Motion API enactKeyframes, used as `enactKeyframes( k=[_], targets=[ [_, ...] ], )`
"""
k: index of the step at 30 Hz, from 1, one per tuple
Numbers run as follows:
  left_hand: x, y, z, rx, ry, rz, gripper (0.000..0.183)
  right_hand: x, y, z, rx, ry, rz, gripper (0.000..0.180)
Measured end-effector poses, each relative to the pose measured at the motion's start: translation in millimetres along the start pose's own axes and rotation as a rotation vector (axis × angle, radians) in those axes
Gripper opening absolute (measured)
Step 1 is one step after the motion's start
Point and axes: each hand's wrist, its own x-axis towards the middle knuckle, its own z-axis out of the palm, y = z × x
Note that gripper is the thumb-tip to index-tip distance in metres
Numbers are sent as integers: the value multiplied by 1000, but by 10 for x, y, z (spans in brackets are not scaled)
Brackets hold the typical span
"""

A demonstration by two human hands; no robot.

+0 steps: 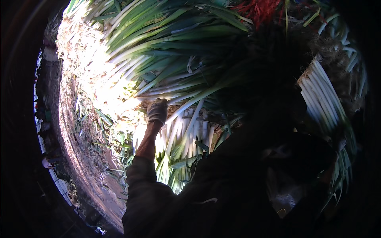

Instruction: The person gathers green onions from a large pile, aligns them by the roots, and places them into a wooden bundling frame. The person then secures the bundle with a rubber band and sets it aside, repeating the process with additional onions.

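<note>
My left hand (157,110), in a grey work glove, is curled at the root ends of a large pile of long green onions (166,44). Whether anything is inside its fingers is hidden. Just right of it, a loose white-stemmed onion (190,103) slants across the pile's near edge. Below it lies a row of green onions (193,132), white stems side by side and leaves toward me. At the right, a tight bundle of green onions (320,89) tilts with its roots up. My right hand (340,145), mostly in deep shadow, appears closed around the bundle's lower stems.
Red plastic strips (262,12) lie at the top. More white-stemmed onions (352,56) lie at the far right. Bright, overexposed onion scraps (86,59) cover the ground at left, beside bare soil (101,178). A person (47,162) is near the left rim.
</note>
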Motion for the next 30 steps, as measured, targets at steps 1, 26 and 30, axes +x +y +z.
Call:
enactKeyframes(
  k=[1, 26, 30],
  targets=[
    [110, -25, -270, 30, 67, 34, 16, -21, -14, -32, 39, 91, -35, 73],
    [-1348, -267, 533, -427, 96, -296, 39, 16, -195, -144, 36, -22, -6, 75],
    [-946, -444, 429, -236, 175, -135, 33, 143, -57, 19, -58, -59, 8, 76]
  ],
)
